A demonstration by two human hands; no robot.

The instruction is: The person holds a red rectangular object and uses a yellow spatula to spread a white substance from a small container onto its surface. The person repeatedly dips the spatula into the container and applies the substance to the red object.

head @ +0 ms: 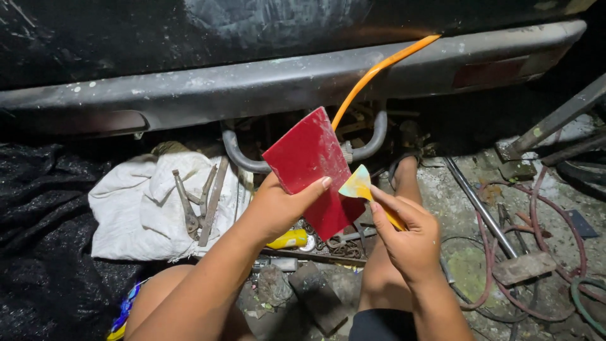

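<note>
- Black plastic sheeting is being seen farthest left of the red board, spread over the ground.
- White cloth is lying left of the red board, with metal tools being kept on it, probably off the dirt.
- The left hand is being closed around the lower left edge of the red board, thumb across its face; the board is being held tilted up in front of the bumper, seemingly so its flat face is offered as a working surface.
- A yellow bottle-like item is partly being hidden just below the red board.
- An orange hose is being run up from behind the red board's top over the grey bumper.
- The right hand is being closed on the handle of a small yellow spreader, whose blade is being held against the red board's right edge, likely for picking up or wiping material.
- A metal rod and reddish cables are lying on the ground well right of the red board.
</note>
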